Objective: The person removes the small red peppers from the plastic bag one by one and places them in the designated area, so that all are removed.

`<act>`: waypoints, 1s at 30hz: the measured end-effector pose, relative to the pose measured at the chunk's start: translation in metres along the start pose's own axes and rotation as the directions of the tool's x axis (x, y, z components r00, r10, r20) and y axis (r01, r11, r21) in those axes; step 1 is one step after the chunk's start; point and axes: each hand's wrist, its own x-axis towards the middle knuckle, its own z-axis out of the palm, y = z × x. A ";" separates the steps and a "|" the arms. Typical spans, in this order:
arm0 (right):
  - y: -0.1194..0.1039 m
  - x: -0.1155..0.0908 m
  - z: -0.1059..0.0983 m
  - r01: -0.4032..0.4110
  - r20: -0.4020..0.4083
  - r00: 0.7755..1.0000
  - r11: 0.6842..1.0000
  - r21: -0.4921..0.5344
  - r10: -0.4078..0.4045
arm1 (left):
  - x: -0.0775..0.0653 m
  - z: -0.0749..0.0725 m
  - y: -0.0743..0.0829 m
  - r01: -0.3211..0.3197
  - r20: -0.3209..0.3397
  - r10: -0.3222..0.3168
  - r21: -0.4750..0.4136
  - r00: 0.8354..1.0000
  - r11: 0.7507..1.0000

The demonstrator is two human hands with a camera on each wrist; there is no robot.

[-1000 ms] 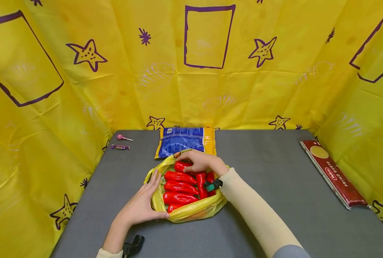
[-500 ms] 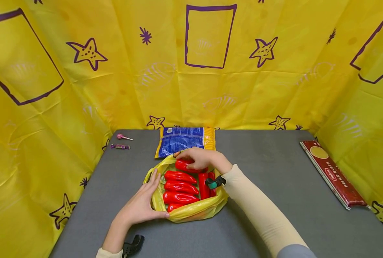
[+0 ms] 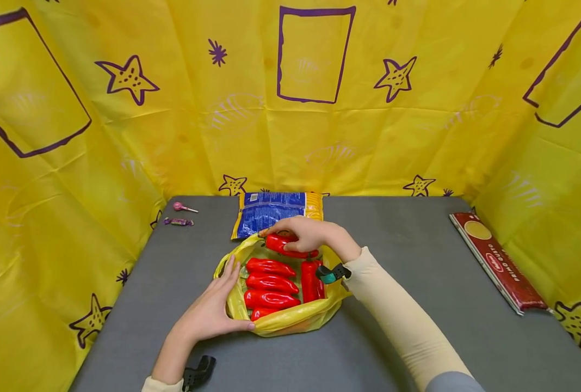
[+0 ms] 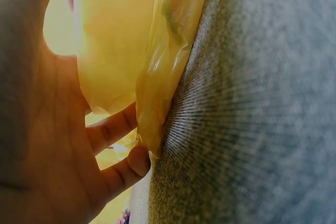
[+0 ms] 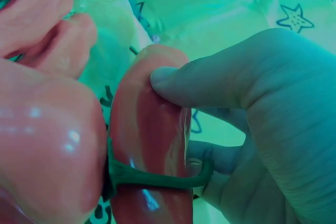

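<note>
A yellow plastic bag [image 3: 300, 320] lies with its mouth spread wide and several glossy red peppers [image 3: 272, 283] inside. At the far side of the opening, my right hand [image 3: 310, 233] grips one red pepper [image 3: 277, 244]. The right wrist view has my thumb on the near face of that pepper [image 5: 152, 124] and the fingers behind it. A green stem [image 5: 152, 178] from a neighbouring pepper crosses in front. My left hand [image 3: 209, 306] rests along the bag's left side, fingers spread; in the left wrist view its fingertips touch the yellow plastic [image 4: 157, 87].
Behind the bag lies a blue and yellow packet [image 3: 256, 220]. A pink lollipop [image 3: 179, 206] and a purple wrapped candy [image 3: 178, 222] lie at the back left. Along the right edge is a long dark red packet [image 3: 498, 261]. Yellow printed cloth walls [image 3: 320, 136] surround the grey table [image 3: 393, 234].
My right hand has shifted slightly away and up with the red pepper, leaving a gap between it and the row of peppers. My left hand stays on the bag's side.
</note>
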 end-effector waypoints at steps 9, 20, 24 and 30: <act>-0.001 -0.003 -0.013 -0.032 0.001 0.999 0.999 -0.025 0.032 | 0.001 0.000 0.001 0.000 0.009 0.000 0.005 1.000 1.000; 0.004 -0.016 -0.024 -0.071 -0.032 0.997 0.997 -0.039 0.070 | 0.001 0.002 0.001 0.019 0.014 -0.019 0.002 1.000 1.000; 0.007 -0.023 -0.027 -0.056 -0.071 0.996 0.998 -0.019 0.054 | 0.002 0.002 0.001 0.028 0.011 -0.028 -0.002 1.000 1.000; 0.014 -0.035 -0.028 -0.042 -0.161 0.986 0.999 0.001 0.042 | 0.001 0.003 0.000 0.032 0.011 -0.032 -0.003 0.999 0.999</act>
